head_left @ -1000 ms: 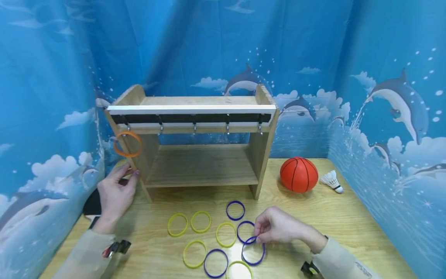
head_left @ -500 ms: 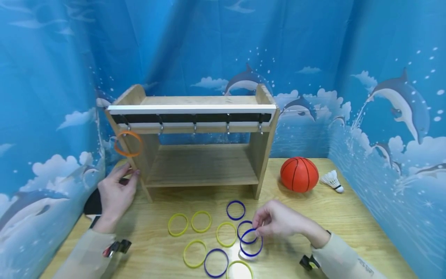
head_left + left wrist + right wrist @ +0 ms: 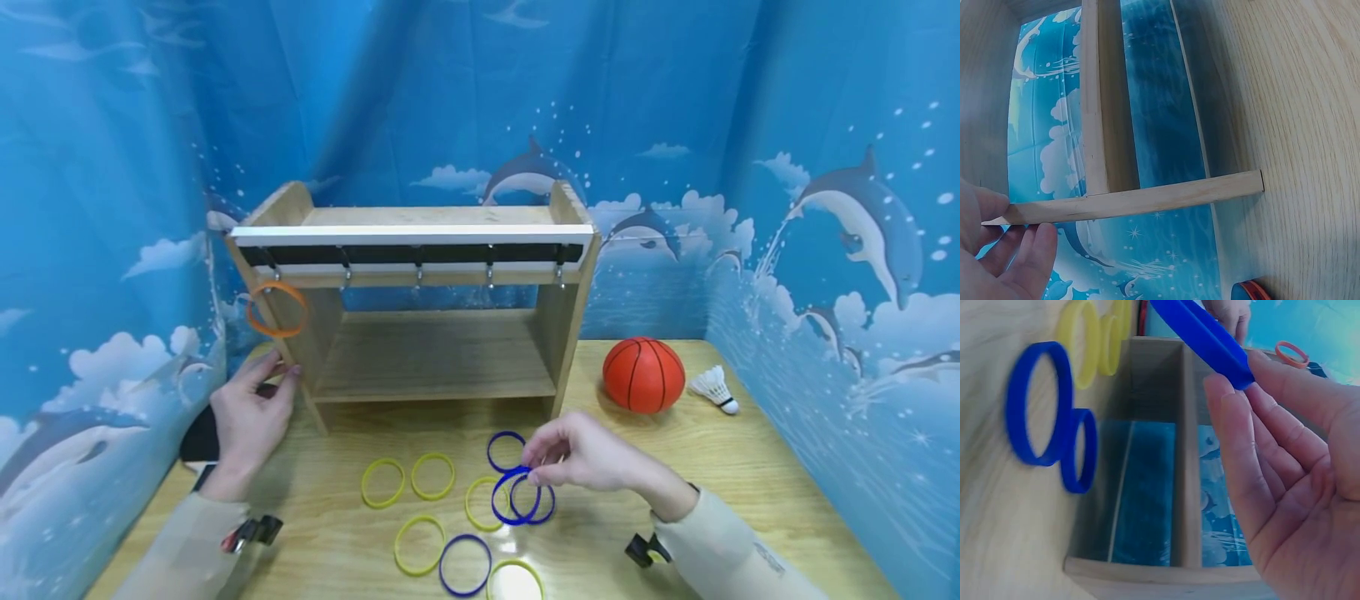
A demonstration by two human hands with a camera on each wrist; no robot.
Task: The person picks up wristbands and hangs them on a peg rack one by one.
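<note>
Right wrist view: the fingers [image 3: 1235, 434] of the right hand [image 3: 1297, 478] pinch a blue ring [image 3: 1200, 340] by one side of its band, so most of the hoop sticks out free. That is a sound hold; a light, firm squeeze should stop it twisting without bending it, and fingertips placed only on the rim should leave the opening unobstructed. From the head, the ring sits over a second blue ring [image 3: 553, 504] and a yellow ring [image 3: 467, 502]; the wrist view shows it apart from the blue ones lying on the bench [image 3: 322, 508]. Raising it well before moving sideways would probably avoid nudging them. Farther out, the left hand [image 3: 253, 408] grips the edge of the stand [image 3: 435, 354], fingers on both sides of the wood; a gentle, steady hold there seems best, since a hard pull could shift the frame. An orange ring [image 3: 279, 333] hangs at the leftmost hook [image 3: 277, 273], just above that hand, so the knuckles should avoid bumping it.
</note>
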